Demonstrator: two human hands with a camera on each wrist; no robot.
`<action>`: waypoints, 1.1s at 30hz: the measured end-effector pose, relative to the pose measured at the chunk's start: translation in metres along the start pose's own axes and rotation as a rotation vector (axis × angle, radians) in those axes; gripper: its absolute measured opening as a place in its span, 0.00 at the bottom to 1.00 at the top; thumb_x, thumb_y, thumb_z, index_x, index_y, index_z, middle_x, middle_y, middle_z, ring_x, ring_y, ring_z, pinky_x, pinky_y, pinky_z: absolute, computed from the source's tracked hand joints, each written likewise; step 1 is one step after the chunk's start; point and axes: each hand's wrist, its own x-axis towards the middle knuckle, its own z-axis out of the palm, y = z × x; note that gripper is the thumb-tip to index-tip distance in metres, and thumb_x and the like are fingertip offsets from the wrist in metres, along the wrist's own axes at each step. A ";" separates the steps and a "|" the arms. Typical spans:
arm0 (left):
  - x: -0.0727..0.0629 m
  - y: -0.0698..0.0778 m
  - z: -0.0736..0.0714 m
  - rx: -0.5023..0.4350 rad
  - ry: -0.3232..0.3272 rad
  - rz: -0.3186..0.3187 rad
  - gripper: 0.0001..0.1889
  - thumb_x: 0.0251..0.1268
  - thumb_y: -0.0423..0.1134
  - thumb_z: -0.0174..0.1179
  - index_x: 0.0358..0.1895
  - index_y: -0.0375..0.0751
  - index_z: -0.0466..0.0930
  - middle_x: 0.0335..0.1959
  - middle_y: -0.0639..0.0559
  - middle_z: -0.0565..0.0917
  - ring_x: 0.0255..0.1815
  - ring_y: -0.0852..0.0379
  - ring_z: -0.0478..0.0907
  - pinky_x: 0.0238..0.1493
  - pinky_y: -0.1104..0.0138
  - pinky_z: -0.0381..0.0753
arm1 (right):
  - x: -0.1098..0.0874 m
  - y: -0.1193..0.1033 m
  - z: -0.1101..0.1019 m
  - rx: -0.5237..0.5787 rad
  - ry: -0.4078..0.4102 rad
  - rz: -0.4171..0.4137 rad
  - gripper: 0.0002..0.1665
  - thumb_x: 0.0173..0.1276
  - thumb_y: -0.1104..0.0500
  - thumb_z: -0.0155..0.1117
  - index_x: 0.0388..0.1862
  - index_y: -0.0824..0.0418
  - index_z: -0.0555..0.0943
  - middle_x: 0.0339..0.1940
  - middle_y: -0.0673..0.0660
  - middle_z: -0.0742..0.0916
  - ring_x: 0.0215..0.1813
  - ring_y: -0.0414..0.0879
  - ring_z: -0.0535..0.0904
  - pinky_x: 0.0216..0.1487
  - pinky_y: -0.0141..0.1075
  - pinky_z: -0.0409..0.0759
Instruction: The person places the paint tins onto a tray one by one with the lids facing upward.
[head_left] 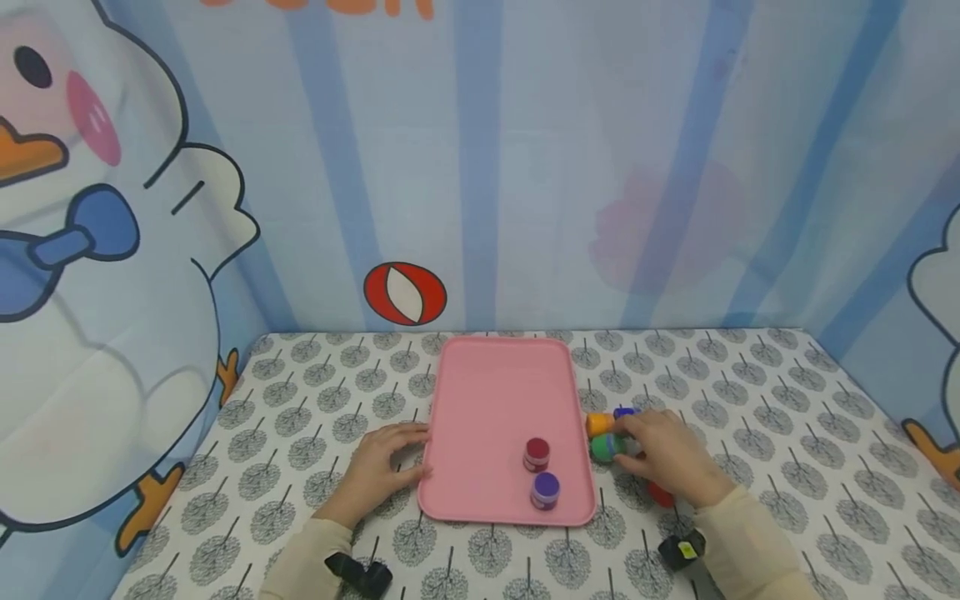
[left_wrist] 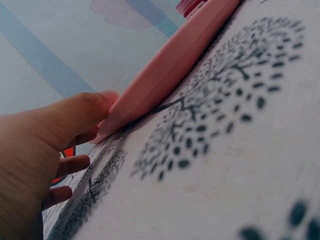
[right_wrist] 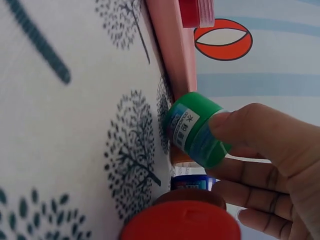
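Note:
My right hand (head_left: 670,457) pinches a green paint jar (right_wrist: 195,129) between thumb and fingers, just right of the pink tray (head_left: 502,400). The jar is tilted, its printed label facing the right wrist camera. Beside it stand an orange jar (head_left: 599,424) and a blue jar (head_left: 624,412), partly covered by the hand. A red jar (right_wrist: 182,222) is close below that hand. At the tray's left edge, my left hand (head_left: 378,468) touches the rim with relaxed fingers, its thumb on the rim in the left wrist view. Inside the tray are a dark red jar (head_left: 536,455) and a purple jar (head_left: 545,491).
A white tablecloth (head_left: 300,442) with grey tree prints covers the table. Behind it hangs a light blue striped curtain (head_left: 540,167) with cartoon ducks and a red ball print. Black bands with small devices circle both wrists.

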 end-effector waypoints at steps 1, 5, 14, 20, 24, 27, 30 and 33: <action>0.000 -0.001 0.000 0.000 0.000 0.000 0.22 0.51 0.44 0.72 0.52 0.46 0.83 0.59 0.51 0.81 0.64 0.45 0.75 0.67 0.43 0.67 | 0.000 -0.001 0.000 -0.006 0.006 -0.003 0.21 0.53 0.50 0.74 0.45 0.56 0.83 0.37 0.49 0.87 0.42 0.47 0.81 0.50 0.49 0.81; 0.001 -0.001 0.002 0.001 -0.006 0.011 0.23 0.51 0.45 0.71 0.53 0.46 0.82 0.59 0.52 0.81 0.64 0.45 0.75 0.67 0.43 0.67 | -0.002 -0.002 -0.001 -0.021 0.025 -0.015 0.21 0.53 0.50 0.74 0.44 0.57 0.83 0.35 0.49 0.86 0.40 0.46 0.80 0.47 0.47 0.82; 0.001 -0.001 0.001 0.018 -0.016 0.019 0.23 0.52 0.45 0.71 0.53 0.45 0.82 0.60 0.52 0.81 0.64 0.46 0.75 0.68 0.44 0.66 | 0.001 -0.005 -0.007 0.025 0.037 -0.039 0.20 0.53 0.52 0.74 0.43 0.57 0.82 0.35 0.48 0.86 0.39 0.43 0.80 0.45 0.43 0.83; 0.002 -0.003 0.001 0.032 -0.001 0.024 0.23 0.52 0.46 0.71 0.53 0.46 0.82 0.60 0.52 0.81 0.64 0.46 0.74 0.68 0.43 0.66 | 0.009 -0.010 -0.017 -0.018 0.082 -0.118 0.18 0.53 0.54 0.74 0.42 0.58 0.82 0.34 0.50 0.86 0.38 0.44 0.80 0.45 0.43 0.82; 0.002 -0.003 0.001 0.027 0.007 0.044 0.22 0.51 0.45 0.71 0.52 0.46 0.83 0.59 0.51 0.81 0.63 0.45 0.74 0.67 0.43 0.67 | 0.014 -0.014 -0.020 -0.030 0.086 -0.138 0.19 0.53 0.54 0.74 0.42 0.59 0.82 0.35 0.50 0.85 0.39 0.45 0.80 0.46 0.45 0.81; 0.001 -0.002 0.001 0.031 0.017 0.062 0.22 0.51 0.45 0.71 0.51 0.45 0.83 0.59 0.50 0.81 0.63 0.45 0.75 0.66 0.43 0.68 | 0.017 -0.018 -0.022 -0.028 0.073 -0.148 0.19 0.54 0.54 0.74 0.43 0.59 0.83 0.34 0.50 0.85 0.37 0.44 0.79 0.44 0.43 0.81; 0.000 0.000 0.002 0.040 0.021 0.066 0.22 0.51 0.45 0.71 0.51 0.44 0.83 0.59 0.50 0.81 0.63 0.44 0.74 0.65 0.43 0.69 | 0.021 -0.021 -0.022 -0.028 0.055 -0.158 0.18 0.54 0.53 0.74 0.42 0.59 0.83 0.33 0.50 0.84 0.36 0.42 0.78 0.42 0.41 0.81; 0.000 0.002 0.001 0.031 0.006 0.049 0.24 0.51 0.45 0.71 0.53 0.44 0.82 0.61 0.50 0.80 0.65 0.44 0.73 0.66 0.44 0.69 | 0.027 -0.025 -0.023 -0.038 0.048 -0.168 0.18 0.54 0.52 0.74 0.41 0.58 0.83 0.33 0.49 0.84 0.37 0.42 0.78 0.43 0.40 0.81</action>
